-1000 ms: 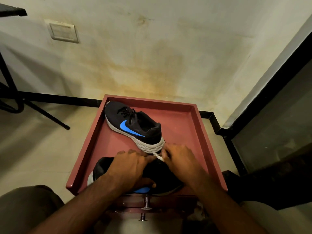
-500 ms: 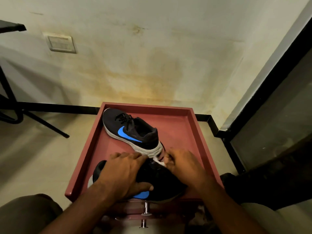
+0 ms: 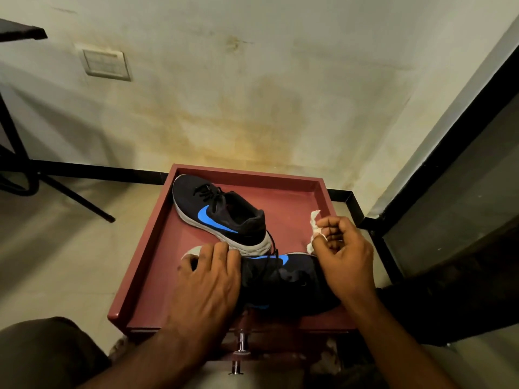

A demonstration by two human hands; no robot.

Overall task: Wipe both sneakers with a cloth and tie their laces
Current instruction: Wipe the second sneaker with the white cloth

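Observation:
Two black sneakers with blue logos and white soles lie in a red-brown tray (image 3: 151, 248). The far sneaker (image 3: 222, 214) stands upright, toe pointing to the back left, its black laces loose. The near sneaker (image 3: 283, 279) lies across the tray's front with its laces trailing. My left hand (image 3: 207, 282) rests over the near sneaker's left end, fingers curled over its white sole. My right hand (image 3: 342, 256) is at the sneaker's right end and pinches a small white cloth (image 3: 314, 228) between thumb and fingers.
The tray sits on a small stand with metal knobs (image 3: 241, 349) at its front. A stained wall with a switch plate (image 3: 105, 61) rises behind. Black furniture legs (image 3: 78, 197) stand at left, a dark framed panel (image 3: 449, 192) at right. My knee (image 3: 47, 352) is bottom left.
My right hand has drawn away to the right with the white cloth, off the middle of the near sneaker. My left hand has slid left onto the sneaker's end. The camera tilted down.

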